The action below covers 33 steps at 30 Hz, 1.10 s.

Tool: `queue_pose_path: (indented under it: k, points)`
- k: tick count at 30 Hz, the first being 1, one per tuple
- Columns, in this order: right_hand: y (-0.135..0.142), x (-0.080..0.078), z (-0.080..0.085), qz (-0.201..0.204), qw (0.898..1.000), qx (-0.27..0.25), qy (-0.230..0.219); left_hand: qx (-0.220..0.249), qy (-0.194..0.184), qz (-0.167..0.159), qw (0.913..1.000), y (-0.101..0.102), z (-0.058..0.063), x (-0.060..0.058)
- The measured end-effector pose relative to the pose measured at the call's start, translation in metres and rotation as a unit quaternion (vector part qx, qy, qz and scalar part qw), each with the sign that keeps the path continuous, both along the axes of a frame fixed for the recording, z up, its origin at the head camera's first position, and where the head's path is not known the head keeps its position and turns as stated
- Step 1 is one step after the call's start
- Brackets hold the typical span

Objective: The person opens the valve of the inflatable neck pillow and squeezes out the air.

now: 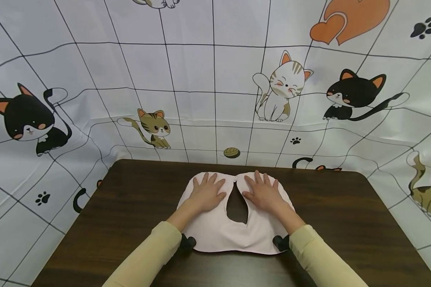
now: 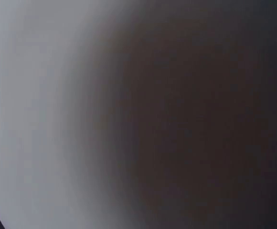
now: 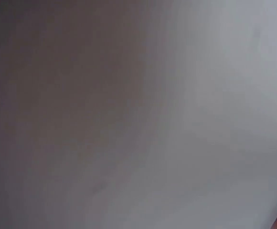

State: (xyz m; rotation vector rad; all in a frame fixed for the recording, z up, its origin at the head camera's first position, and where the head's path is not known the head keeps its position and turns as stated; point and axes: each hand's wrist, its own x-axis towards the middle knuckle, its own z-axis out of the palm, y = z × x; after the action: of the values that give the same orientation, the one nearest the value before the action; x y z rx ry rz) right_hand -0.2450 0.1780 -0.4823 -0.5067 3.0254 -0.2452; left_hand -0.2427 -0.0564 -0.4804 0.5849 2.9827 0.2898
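Cloth piece (image 1: 228, 236), pale pink, lies on dark table (image 1: 129, 207), lower centre of frame; left hand (image 1: 206, 195) and right hand (image 1: 265, 195) rest on its upper halves, fingers spread, gripping nothing, matched placement seemingly meant to hold both sides evenly flat; wrist views too blurred to add detail

Pink cloth (image 1: 231, 236), brown table (image 1: 129, 207), white cat-print backdrop (image 1: 192, 67).

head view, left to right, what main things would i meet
Black printed cat, olive striped printed kitten, bare left hand on curved pale pink fabric piece, bare right hand on the same piece, second black printed cat.
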Motion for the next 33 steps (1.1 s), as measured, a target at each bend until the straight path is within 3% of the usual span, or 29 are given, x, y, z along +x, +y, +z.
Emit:
queue_pose_path:
  k: [15, 23, 27, 33]
  points:
    - [0.0, 0.006, 0.001, -0.007, 1.0, -0.018, -0.01, 0.003, 0.002, -0.007, 1.0, 0.0, 0.004, 0.001]
    - [0.004, 0.012, 0.006, 0.008, 0.999, -0.032, 0.023, 0.019, 0.01, -0.003, 0.9998, -0.006, 0.007, 0.004]
    - [0.007, 0.017, 0.01, 0.01, 0.999, -0.041, 0.026, 0.019, 0.018, -0.003, 0.9996, -0.011, 0.012, 0.009]
    - [0.011, 0.021, 0.012, 0.016, 0.999, -0.044, 0.02, 0.025, 0.041, -0.003, 0.9989, -0.016, 0.024, 0.025]
